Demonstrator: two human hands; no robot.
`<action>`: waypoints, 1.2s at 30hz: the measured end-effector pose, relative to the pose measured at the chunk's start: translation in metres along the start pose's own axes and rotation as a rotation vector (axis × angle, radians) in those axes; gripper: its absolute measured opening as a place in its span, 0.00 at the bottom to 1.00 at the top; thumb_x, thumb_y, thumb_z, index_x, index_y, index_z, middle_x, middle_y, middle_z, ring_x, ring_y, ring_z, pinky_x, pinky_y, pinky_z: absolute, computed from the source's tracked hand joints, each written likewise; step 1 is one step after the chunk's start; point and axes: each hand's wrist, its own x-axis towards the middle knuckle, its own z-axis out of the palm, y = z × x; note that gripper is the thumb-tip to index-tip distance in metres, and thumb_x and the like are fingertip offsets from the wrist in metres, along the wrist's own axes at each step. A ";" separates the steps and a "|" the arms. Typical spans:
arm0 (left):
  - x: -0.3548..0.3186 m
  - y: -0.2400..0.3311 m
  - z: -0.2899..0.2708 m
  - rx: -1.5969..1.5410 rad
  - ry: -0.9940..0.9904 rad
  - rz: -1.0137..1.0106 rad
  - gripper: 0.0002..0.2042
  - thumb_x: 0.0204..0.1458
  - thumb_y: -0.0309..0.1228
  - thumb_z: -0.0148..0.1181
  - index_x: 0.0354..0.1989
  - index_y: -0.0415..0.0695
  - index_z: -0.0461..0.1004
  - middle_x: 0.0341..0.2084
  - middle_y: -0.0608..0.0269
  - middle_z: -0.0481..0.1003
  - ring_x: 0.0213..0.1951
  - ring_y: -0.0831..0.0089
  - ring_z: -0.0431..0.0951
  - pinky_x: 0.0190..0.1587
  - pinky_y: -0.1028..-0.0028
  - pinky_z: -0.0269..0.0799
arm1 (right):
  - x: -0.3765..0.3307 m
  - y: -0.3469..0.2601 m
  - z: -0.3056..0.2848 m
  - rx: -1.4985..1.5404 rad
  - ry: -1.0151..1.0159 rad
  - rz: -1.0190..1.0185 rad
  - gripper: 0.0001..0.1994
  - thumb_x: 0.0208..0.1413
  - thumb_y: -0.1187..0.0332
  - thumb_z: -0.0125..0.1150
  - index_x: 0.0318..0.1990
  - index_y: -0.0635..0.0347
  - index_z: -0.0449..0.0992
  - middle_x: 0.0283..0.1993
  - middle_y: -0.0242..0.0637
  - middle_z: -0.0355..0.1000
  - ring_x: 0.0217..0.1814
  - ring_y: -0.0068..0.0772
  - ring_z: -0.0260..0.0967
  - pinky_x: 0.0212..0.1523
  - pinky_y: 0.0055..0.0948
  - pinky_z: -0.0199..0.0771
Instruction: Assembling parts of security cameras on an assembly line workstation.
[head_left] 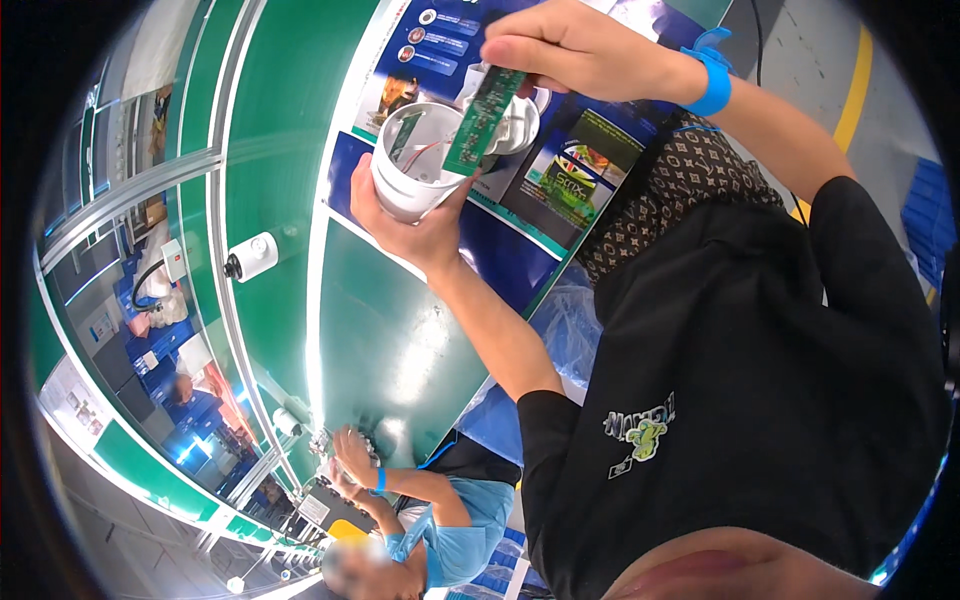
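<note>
A white cylindrical housing (405, 195), open at the top, is gripped from below by my left hand (425, 235), fingers and thumb around its side. Inside it a thin red wire and a small green piece show. My right hand (545, 50), with a blue wristband (712, 78), pinches the upper end of a long green circuit board (485, 120). The board hangs tilted, its lower end at the housing's right rim; whether they touch I cannot tell. A shiny silver rounded part (515, 125) shows beside the board, partly hidden by it.
Printed blue-and-black sheets (525, 225) lie on the green bench (385, 310) under my hands. A white cylinder with a black end (253, 257) sits beyond a metal rail. At the lower left a co-worker in light blue (475, 530) handles small parts on the bench.
</note>
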 end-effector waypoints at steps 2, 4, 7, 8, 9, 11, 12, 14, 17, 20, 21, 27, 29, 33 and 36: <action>0.000 0.000 0.000 -0.005 0.003 -0.013 0.51 0.14 0.39 0.84 0.55 0.42 0.63 0.51 0.54 0.69 0.53 0.56 0.68 0.57 0.62 0.65 | 0.004 -0.010 0.008 -0.222 0.141 -0.176 0.15 0.63 0.64 0.50 0.26 0.64 0.71 0.22 0.45 0.69 0.23 0.45 0.67 0.25 0.37 0.64; 0.001 0.003 -0.003 0.019 -0.024 -0.030 0.51 0.15 0.39 0.85 0.55 0.40 0.62 0.50 0.54 0.69 0.51 0.59 0.70 0.55 0.63 0.67 | 0.007 -0.012 0.015 -0.234 0.171 -0.202 0.15 0.62 0.65 0.51 0.25 0.64 0.70 0.22 0.48 0.67 0.24 0.52 0.66 0.25 0.38 0.63; 0.001 0.012 -0.010 -0.060 -0.043 -0.144 0.52 0.15 0.39 0.84 0.56 0.36 0.61 0.49 0.53 0.70 0.49 0.62 0.73 0.52 0.66 0.71 | 0.006 -0.017 0.024 -0.210 0.285 -0.187 0.14 0.61 0.67 0.52 0.24 0.65 0.68 0.21 0.49 0.64 0.22 0.50 0.63 0.24 0.39 0.61; 0.001 0.014 -0.011 -0.056 -0.040 -0.147 0.52 0.15 0.39 0.84 0.56 0.36 0.61 0.49 0.53 0.70 0.49 0.62 0.73 0.52 0.66 0.71 | 0.006 -0.020 0.026 -0.207 0.280 -0.188 0.14 0.61 0.67 0.52 0.24 0.65 0.68 0.21 0.49 0.64 0.22 0.50 0.63 0.24 0.39 0.61; 0.000 0.015 -0.011 -0.176 -0.048 -0.194 0.53 0.15 0.40 0.84 0.56 0.35 0.61 0.49 0.53 0.70 0.48 0.63 0.74 0.52 0.67 0.72 | 0.005 -0.022 0.027 -0.212 0.333 -0.182 0.14 0.61 0.68 0.52 0.23 0.65 0.68 0.20 0.49 0.63 0.21 0.50 0.62 0.23 0.38 0.60; 0.001 0.019 -0.011 -0.351 -0.047 -0.279 0.54 0.14 0.42 0.84 0.56 0.33 0.61 0.46 0.52 0.72 0.47 0.63 0.75 0.52 0.67 0.73 | 0.003 -0.031 0.030 -0.245 0.419 -0.223 0.14 0.59 0.69 0.54 0.22 0.65 0.66 0.19 0.48 0.62 0.19 0.49 0.59 0.21 0.37 0.58; 0.002 0.020 -0.010 -0.351 -0.047 -0.281 0.54 0.14 0.42 0.84 0.56 0.33 0.61 0.46 0.52 0.72 0.47 0.63 0.75 0.52 0.67 0.73 | 0.001 -0.038 0.035 -0.251 0.420 -0.251 0.14 0.59 0.71 0.53 0.22 0.65 0.66 0.19 0.47 0.62 0.18 0.49 0.58 0.21 0.38 0.57; 0.002 0.020 -0.011 -0.556 -0.021 -0.353 0.54 0.14 0.42 0.84 0.56 0.32 0.61 0.46 0.52 0.72 0.47 0.63 0.75 0.51 0.67 0.73 | -0.004 -0.039 0.038 -0.328 0.304 -0.292 0.07 0.52 0.72 0.61 0.29 0.64 0.70 0.27 0.46 0.67 0.27 0.44 0.66 0.27 0.33 0.65; 0.004 0.021 -0.014 -0.583 -0.067 -0.358 0.55 0.14 0.42 0.84 0.56 0.32 0.61 0.47 0.53 0.72 0.48 0.64 0.75 0.50 0.67 0.74 | 0.000 -0.041 0.044 -0.374 0.235 -0.408 0.12 0.57 0.69 0.59 0.26 0.65 0.67 0.22 0.38 0.59 0.20 0.38 0.57 0.20 0.30 0.58; 0.005 0.023 -0.014 -0.523 -0.089 -0.335 0.53 0.14 0.43 0.83 0.55 0.34 0.63 0.47 0.54 0.72 0.47 0.65 0.75 0.50 0.68 0.73 | 0.000 -0.042 0.051 -0.353 0.251 -0.464 0.11 0.58 0.72 0.58 0.25 0.65 0.66 0.22 0.40 0.58 0.19 0.40 0.58 0.20 0.33 0.55; 0.006 0.021 -0.014 -0.524 -0.090 -0.335 0.53 0.14 0.43 0.83 0.55 0.34 0.63 0.47 0.54 0.72 0.47 0.65 0.75 0.50 0.68 0.73 | -0.001 -0.043 0.052 -0.337 0.241 -0.476 0.11 0.58 0.72 0.58 0.25 0.65 0.66 0.22 0.40 0.58 0.19 0.40 0.58 0.20 0.33 0.56; 0.003 0.014 -0.014 -0.429 -0.083 -0.260 0.51 0.14 0.45 0.83 0.54 0.36 0.66 0.45 0.57 0.73 0.44 0.67 0.76 0.48 0.70 0.72 | -0.004 -0.039 0.054 -0.275 0.260 -0.517 0.09 0.58 0.73 0.58 0.28 0.68 0.68 0.23 0.42 0.62 0.21 0.41 0.60 0.21 0.32 0.59; 0.004 0.014 -0.015 -0.428 -0.094 -0.249 0.52 0.14 0.45 0.83 0.54 0.36 0.66 0.45 0.57 0.73 0.45 0.67 0.76 0.48 0.70 0.72 | -0.005 -0.038 0.053 -0.234 0.258 -0.513 0.08 0.58 0.73 0.58 0.29 0.69 0.69 0.24 0.42 0.62 0.21 0.40 0.61 0.21 0.31 0.60; 0.005 0.020 -0.015 -0.510 -0.089 -0.341 0.52 0.13 0.45 0.83 0.55 0.36 0.66 0.45 0.57 0.73 0.45 0.67 0.76 0.49 0.70 0.72 | -0.004 -0.037 0.053 -0.253 0.278 -0.552 0.08 0.58 0.73 0.58 0.29 0.69 0.69 0.24 0.42 0.63 0.21 0.40 0.60 0.22 0.31 0.61; 0.003 0.017 -0.017 -0.477 -0.097 -0.330 0.52 0.13 0.44 0.83 0.55 0.36 0.66 0.46 0.58 0.74 0.45 0.68 0.76 0.49 0.71 0.72 | -0.003 -0.039 0.051 -0.301 0.246 -0.522 0.10 0.58 0.69 0.58 0.28 0.66 0.69 0.25 0.40 0.65 0.24 0.40 0.64 0.25 0.32 0.65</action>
